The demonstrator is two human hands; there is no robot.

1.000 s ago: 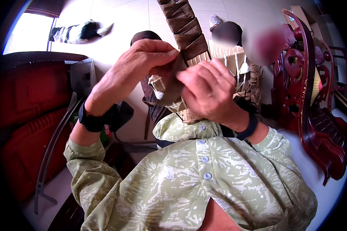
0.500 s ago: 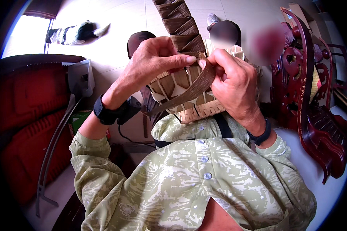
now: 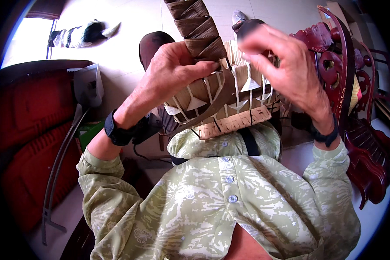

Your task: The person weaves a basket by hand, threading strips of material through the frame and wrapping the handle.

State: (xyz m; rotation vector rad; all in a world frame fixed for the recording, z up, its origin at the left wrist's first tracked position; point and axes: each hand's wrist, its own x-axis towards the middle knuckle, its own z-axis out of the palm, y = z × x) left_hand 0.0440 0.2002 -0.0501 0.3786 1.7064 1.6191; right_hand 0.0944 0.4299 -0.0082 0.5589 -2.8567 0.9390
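A woven basket of pale leaf strips with white ties rests at my lap. A handle wrapped in brown strips rises from it toward the far side. At the handle's base my left hand is closed, thumb pressing on the front and fingers behind. From near that thumb a loose brown flat strip curves down across the basket to the left. My right hand hovers beyond the basket's right part, thumb and fingers apart; its fingertips are blurred, and nothing shows in it. A plaited pale band edges the basket's near side.
Carved dark red wooden furniture stands close on my right. On my left are red panels and a thin curved metal piece. A black-and-white animal lies on the tiled floor at the far left.
My right hand has let go of the brown strip and moved right and up, its fingers spreading. The strip hangs looser, and the handle has shifted slightly left. My left hand keeps its hold.
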